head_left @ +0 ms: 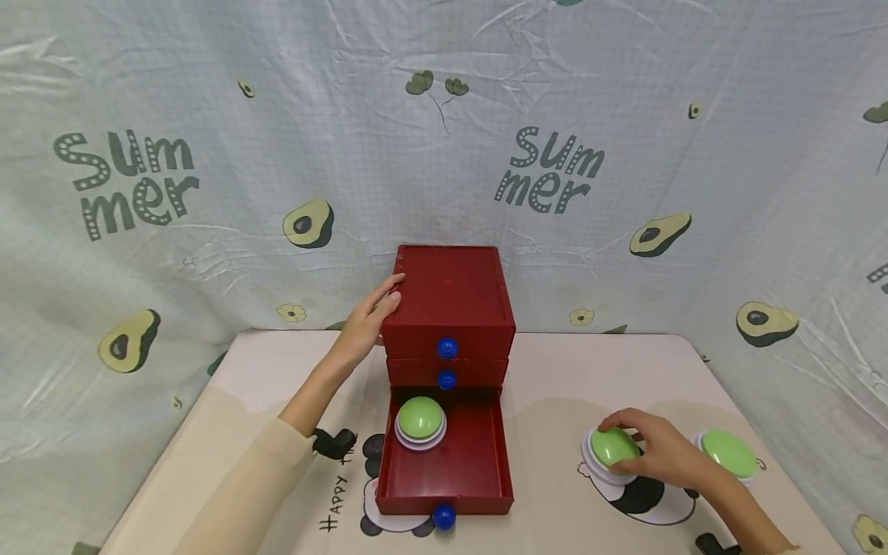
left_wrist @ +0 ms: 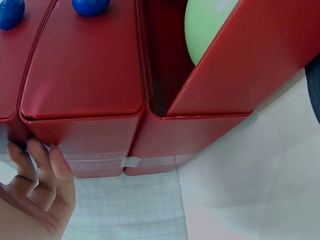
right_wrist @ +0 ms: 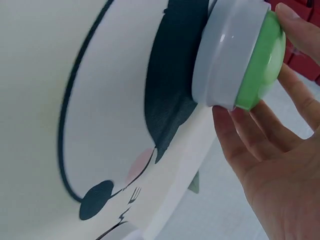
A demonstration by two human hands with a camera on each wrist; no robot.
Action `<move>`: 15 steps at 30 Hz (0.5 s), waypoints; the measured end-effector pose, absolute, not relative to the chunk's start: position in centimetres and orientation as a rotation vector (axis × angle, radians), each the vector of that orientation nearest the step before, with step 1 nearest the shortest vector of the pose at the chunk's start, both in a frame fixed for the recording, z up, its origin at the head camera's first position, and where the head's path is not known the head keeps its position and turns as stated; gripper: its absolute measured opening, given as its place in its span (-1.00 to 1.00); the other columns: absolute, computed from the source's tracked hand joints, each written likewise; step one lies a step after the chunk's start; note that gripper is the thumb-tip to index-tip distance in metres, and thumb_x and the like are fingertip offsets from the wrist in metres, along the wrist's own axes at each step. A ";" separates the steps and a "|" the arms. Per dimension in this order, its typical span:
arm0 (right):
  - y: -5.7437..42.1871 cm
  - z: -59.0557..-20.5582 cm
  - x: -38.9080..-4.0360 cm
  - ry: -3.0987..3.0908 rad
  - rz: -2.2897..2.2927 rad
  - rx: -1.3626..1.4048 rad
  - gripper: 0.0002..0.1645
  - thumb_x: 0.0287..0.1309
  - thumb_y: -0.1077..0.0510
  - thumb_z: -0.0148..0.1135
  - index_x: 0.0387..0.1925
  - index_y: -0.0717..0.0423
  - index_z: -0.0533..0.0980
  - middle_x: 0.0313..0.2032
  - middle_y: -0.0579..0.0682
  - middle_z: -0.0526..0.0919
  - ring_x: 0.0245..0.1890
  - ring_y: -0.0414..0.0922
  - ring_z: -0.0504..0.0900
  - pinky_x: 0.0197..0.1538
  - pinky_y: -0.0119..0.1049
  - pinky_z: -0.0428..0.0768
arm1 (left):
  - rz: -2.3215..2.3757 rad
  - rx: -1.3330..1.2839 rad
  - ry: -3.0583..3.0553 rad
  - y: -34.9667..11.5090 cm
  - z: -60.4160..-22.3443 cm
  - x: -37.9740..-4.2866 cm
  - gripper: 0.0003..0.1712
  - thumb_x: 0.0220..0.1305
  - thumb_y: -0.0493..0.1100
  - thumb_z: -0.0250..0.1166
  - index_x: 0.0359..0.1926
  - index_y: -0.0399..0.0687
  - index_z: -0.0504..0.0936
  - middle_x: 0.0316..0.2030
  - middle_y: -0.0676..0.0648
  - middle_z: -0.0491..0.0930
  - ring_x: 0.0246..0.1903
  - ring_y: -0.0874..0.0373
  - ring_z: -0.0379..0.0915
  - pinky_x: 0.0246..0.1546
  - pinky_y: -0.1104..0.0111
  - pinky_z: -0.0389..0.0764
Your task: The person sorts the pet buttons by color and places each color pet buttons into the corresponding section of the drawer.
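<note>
A red three-drawer cabinet [head_left: 447,287] with blue knobs stands at the centre, its bottom drawer [head_left: 479,462] pulled out. In that drawer sits a green-domed push button [head_left: 419,418] with a white base, toward the left wall. My left hand [head_left: 366,320] rests against the cabinet's left side near the top, its fingertips touching the side in the left wrist view. On the table to the right, my right hand [head_left: 659,447] grips a second green push button [head_left: 613,447], thumb and fingers spread around its dome and base.
A third green push button [head_left: 728,452] lies behind my right wrist, near the table's right edge. The tabletop [head_left: 555,501] carries a printed panda pattern. A patterned cloth [head_left: 347,154] hangs behind and along both sides of the table.
</note>
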State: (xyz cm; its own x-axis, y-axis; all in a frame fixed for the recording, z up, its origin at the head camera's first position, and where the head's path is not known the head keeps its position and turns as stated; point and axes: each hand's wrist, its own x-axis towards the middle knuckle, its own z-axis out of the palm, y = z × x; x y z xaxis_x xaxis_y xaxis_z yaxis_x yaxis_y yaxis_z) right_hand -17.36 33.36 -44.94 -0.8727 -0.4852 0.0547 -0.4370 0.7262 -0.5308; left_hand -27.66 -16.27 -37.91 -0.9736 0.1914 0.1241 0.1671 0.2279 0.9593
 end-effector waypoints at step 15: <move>33.6 -44.9 -17.3 2.841 -0.785 -0.870 -0.32 -0.14 0.00 0.69 0.07 -0.09 0.57 0.05 -0.05 0.69 0.02 -0.13 0.64 -0.06 -0.29 0.69 | 1.907 0.363 2.456 -16.2 -37.7 -27.4 -0.39 0.59 0.21 -0.02 0.58 0.48 0.20 0.50 -0.17 0.30 0.18 -0.28 0.55 -0.17 0.19 0.76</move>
State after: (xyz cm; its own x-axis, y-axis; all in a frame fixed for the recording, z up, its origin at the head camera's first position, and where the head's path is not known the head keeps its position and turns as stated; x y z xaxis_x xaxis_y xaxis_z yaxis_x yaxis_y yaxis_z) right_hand -17.29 33.57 -44.93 -0.8375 -0.5403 0.0818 -0.5056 0.7093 -0.4912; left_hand -27.43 -16.22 -37.72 -0.9730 0.1887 0.1330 0.1756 0.2312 0.9569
